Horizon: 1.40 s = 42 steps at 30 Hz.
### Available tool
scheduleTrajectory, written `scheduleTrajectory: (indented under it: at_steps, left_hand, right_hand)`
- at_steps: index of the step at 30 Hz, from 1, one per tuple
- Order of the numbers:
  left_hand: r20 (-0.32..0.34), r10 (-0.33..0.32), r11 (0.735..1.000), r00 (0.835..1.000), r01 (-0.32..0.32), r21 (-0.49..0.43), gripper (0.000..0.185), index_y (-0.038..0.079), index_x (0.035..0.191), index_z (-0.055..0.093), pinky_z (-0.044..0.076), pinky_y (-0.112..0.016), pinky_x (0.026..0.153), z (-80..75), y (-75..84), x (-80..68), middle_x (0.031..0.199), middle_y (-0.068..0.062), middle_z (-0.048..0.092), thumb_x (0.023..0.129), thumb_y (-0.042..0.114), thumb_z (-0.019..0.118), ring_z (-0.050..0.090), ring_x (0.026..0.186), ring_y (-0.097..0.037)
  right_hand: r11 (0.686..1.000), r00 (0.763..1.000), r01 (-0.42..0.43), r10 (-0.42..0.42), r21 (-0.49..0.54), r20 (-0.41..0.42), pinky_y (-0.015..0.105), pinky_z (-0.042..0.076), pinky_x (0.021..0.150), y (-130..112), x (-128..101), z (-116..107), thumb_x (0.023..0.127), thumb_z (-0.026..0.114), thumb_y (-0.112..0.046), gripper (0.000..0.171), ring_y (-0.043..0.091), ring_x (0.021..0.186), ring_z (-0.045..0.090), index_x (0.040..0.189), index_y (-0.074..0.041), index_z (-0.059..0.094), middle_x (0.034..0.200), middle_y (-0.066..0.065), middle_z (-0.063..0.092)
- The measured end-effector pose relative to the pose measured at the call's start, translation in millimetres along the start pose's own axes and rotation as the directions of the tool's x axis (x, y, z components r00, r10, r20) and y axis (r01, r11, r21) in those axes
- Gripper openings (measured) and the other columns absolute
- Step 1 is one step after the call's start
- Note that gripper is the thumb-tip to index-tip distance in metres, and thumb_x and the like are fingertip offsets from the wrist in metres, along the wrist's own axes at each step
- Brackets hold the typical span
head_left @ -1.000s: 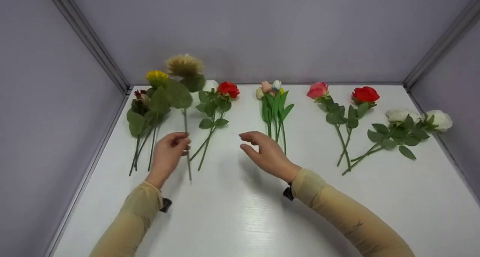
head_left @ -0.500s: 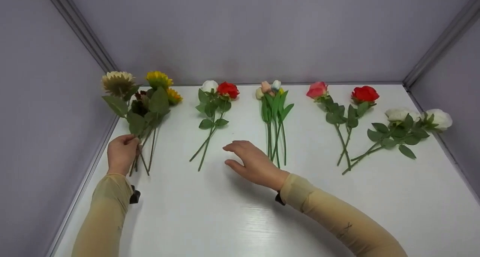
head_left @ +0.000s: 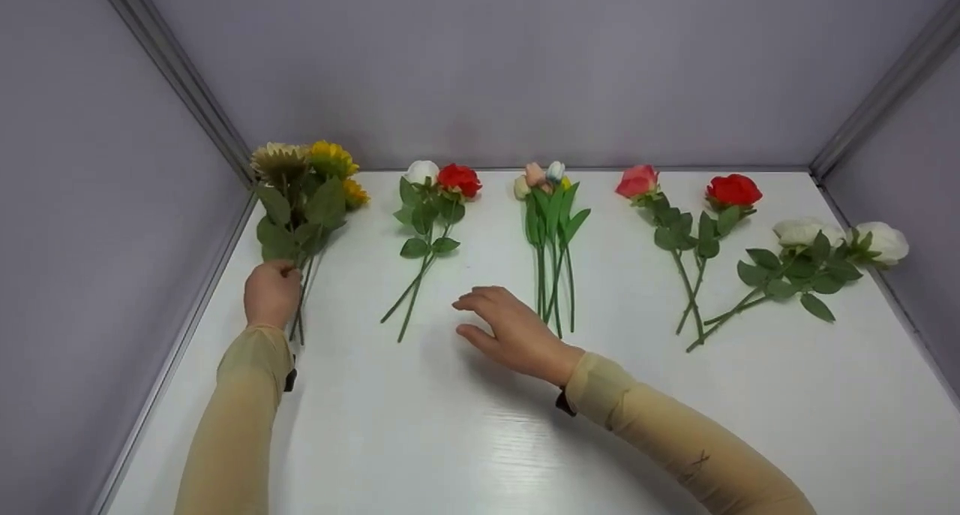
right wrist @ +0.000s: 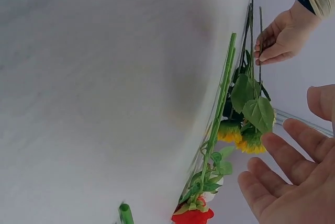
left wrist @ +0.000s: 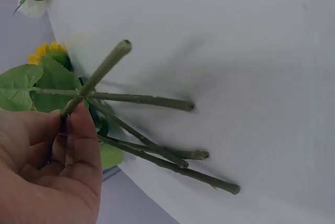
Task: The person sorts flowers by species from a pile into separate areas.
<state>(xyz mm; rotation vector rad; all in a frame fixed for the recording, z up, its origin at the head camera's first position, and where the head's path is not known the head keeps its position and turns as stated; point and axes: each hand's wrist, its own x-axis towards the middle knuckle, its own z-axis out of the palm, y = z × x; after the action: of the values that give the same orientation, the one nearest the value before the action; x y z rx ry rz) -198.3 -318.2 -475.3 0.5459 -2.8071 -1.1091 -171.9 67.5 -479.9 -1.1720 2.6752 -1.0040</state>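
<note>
At the left end of the table, my left hand (head_left: 271, 293) pinches the stem of a cream sunflower (head_left: 279, 161) between thumb and fingers. In the left wrist view, that stem (left wrist: 107, 67) stands above several other stems lying on the table. Yellow sunflowers (head_left: 331, 159) lie right beside the cream bloom, their leaves overlapping; the dark red flower there is hidden. My right hand (head_left: 517, 331) hovers over the table with its fingers apart, holding nothing. Nearest to it are the tulips (head_left: 553, 215), whose stem ends reach close to its back.
A white rose (head_left: 421, 172) and a red rose (head_left: 459, 180) lie crossed right of the sunflowers. Farther right are a pink rose (head_left: 637, 181), another red rose (head_left: 733, 191) and two white blooms (head_left: 879, 242). Grey walls border the white table (head_left: 420, 440).
My left hand has carried the cream sunflower left to the table's edge, then slightly right, onto the yellow sunflowers' group. My right hand has shifted a little left and stays spread.
</note>
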Motion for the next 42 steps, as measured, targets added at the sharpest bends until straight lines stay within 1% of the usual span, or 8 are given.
scheduleTrajectory:
  at_steps: [3,7,16,20,28,34,38,42]
  left_hand:
    - [-0.014,0.027,0.996,1.0,-0.025,0.085,0.035,-0.013,0.131,0.061,0.047,-0.057,0.101,6.1,-2.7,0.0,0.131,-0.032,0.06,0.104,0.006,0.048,0.057,0.121,-0.048]
    - [-0.025,0.029,0.991,0.999,-0.026,0.129,0.036,-0.013,0.132,0.06,0.047,-0.058,0.101,8.6,-4.1,-1.5,0.131,-0.033,0.06,0.105,0.006,0.046,0.057,0.121,-0.049]
    - [-0.018,0.091,0.989,0.996,-0.088,0.12,0.035,-0.013,0.128,0.062,0.049,-0.058,0.097,8.3,-9.2,-3.6,0.123,-0.032,0.064,0.104,0.007,0.047,0.06,0.115,-0.047]
    - [-0.02,0.088,0.989,0.996,-0.085,0.124,0.035,-0.012,0.131,0.06,0.048,-0.057,0.096,10.0,-8.7,-5.3,0.121,-0.031,0.065,0.104,0.007,0.048,0.061,0.114,-0.046]
    - [-0.031,0.088,0.988,0.996,-0.084,0.13,0.041,-0.011,0.141,0.053,0.048,-0.057,0.097,12.8,-7.2,-5.9,0.125,-0.032,0.063,0.106,0.009,0.049,0.059,0.117,-0.045]
    - [0.005,0.071,0.993,0.997,-0.071,0.093,0.043,-0.011,0.145,0.049,0.047,-0.055,0.099,15.0,-10.4,-6.4,0.131,-0.031,0.06,0.107,0.01,0.047,0.058,0.12,-0.044]
    - [0.01,0.059,0.994,0.998,-0.059,0.093,0.044,-0.01,0.145,0.049,0.048,-0.055,0.096,14.2,-13.6,-6.1,0.131,-0.03,0.061,0.107,0.012,0.047,0.059,0.116,-0.042]
    - [-0.007,0.074,0.994,0.997,-0.073,0.084,0.042,-0.009,0.141,0.054,0.049,-0.053,0.091,12.7,-16.5,-6.1,0.122,-0.029,0.064,0.106,0.013,0.048,0.06,0.107,-0.04]
  right_hand:
    - [1.0,1.0,-0.004,0.004,-0.002,-0.003,0.039,0.036,0.116,2,-1,0,0.106,0.058,-0.035,0.041,0.026,0.139,0.046,0.137,-0.009,0.062,0.138,0.003,0.061]
    - [1.0,1.0,-0.008,0.008,0.0,-0.006,0.04,0.036,0.116,3,-1,0,0.106,0.058,-0.035,0.04,0.025,0.138,0.046,0.137,-0.009,0.063,0.138,0.004,0.061]
    - [1.0,1.0,-0.015,0.015,-0.002,-0.001,0.039,0.037,0.115,6,-1,2,0.106,0.059,-0.034,0.039,0.024,0.137,0.047,0.135,-0.008,0.064,0.137,0.004,0.061]
    - [1.0,1.0,-0.017,0.017,-0.005,-0.001,0.039,0.037,0.115,7,-1,3,0.106,0.059,-0.033,0.038,0.025,0.137,0.047,0.134,-0.008,0.064,0.137,0.005,0.062]
    - [1.0,1.0,-0.026,0.026,-0.012,0.0,0.039,0.038,0.114,7,-1,2,0.106,0.059,-0.033,0.038,0.024,0.135,0.049,0.134,-0.007,0.065,0.136,0.005,0.063]
    - [0.999,0.999,-0.035,0.035,-0.009,0.008,0.039,0.037,0.115,7,-1,3,0.106,0.06,-0.033,0.038,0.024,0.136,0.048,0.134,-0.008,0.065,0.137,0.005,0.062]
    - [0.999,0.999,-0.038,0.038,-0.004,0.008,0.039,0.037,0.115,8,-1,3,0.106,0.059,-0.033,0.039,0.024,0.137,0.048,0.134,-0.008,0.064,0.137,0.005,0.062]
    - [0.999,0.999,-0.041,0.041,-0.015,0.006,0.04,0.037,0.115,9,-1,4,0.105,0.06,-0.032,0.039,0.026,0.137,0.047,0.135,-0.008,0.063,0.138,0.006,0.061]
